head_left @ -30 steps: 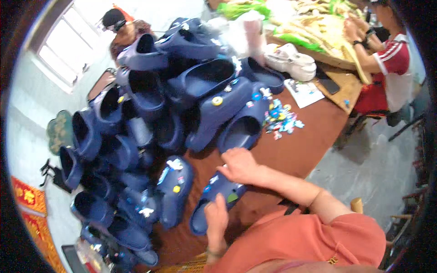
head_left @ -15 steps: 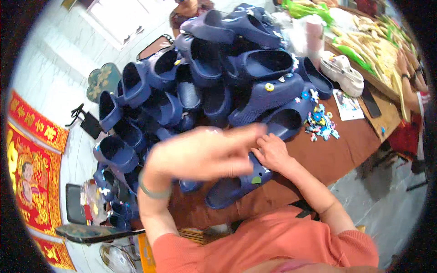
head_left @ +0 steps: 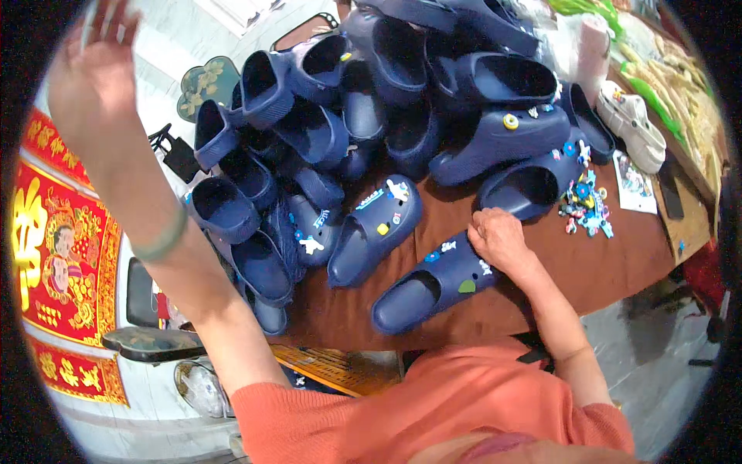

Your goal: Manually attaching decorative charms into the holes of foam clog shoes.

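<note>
My left hand (head_left: 100,81) is raised high at the far left, away from the table, fingers spread and nothing in it. My right hand (head_left: 501,238) lies over the toe of a navy clog (head_left: 410,304) near the front of the table, its fingers curled against it. Blue, white and green charms show on that clog's upper; the hand hides part of the toe. To the left lies another navy clog (head_left: 369,236) with white and yellow charms. Beyond my right hand is a navy clog (head_left: 525,189), with a heap of small colourful charms (head_left: 585,205) beside it.
Navy clogs (head_left: 309,131) are piled across the back and left of the brown-covered table (head_left: 587,267). At the right are a white clog (head_left: 632,127), a printed card (head_left: 635,182) and a dark phone (head_left: 671,193). A dark stool seat (head_left: 154,342) stands lower left.
My left hand has swung from above the clogs up to the far left. My right hand stays at the clog's toe. The view has shifted, and the decorated clog at the left is uncovered.
</note>
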The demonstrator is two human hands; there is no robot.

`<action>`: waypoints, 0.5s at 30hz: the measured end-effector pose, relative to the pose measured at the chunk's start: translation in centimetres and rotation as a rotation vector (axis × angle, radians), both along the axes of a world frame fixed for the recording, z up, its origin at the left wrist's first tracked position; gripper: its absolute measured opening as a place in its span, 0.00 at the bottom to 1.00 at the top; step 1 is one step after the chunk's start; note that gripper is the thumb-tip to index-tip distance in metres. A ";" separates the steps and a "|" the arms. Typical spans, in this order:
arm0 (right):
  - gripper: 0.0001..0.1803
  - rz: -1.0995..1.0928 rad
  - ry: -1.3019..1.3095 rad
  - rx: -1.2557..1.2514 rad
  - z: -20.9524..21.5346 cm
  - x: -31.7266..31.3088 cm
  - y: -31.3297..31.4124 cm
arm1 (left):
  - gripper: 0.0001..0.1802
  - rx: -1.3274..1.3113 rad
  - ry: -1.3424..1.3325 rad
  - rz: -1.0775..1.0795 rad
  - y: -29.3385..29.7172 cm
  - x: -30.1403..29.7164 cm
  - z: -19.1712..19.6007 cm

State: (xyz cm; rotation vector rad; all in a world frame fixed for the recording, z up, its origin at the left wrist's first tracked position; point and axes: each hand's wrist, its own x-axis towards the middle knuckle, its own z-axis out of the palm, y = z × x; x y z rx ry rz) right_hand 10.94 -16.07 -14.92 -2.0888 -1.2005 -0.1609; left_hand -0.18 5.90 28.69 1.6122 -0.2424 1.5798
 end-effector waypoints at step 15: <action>0.11 -0.077 -0.062 0.096 0.1 -0.9 -0.5 | 0.24 1.083 1.317 -0.879 -7.7 -7.1 -27.1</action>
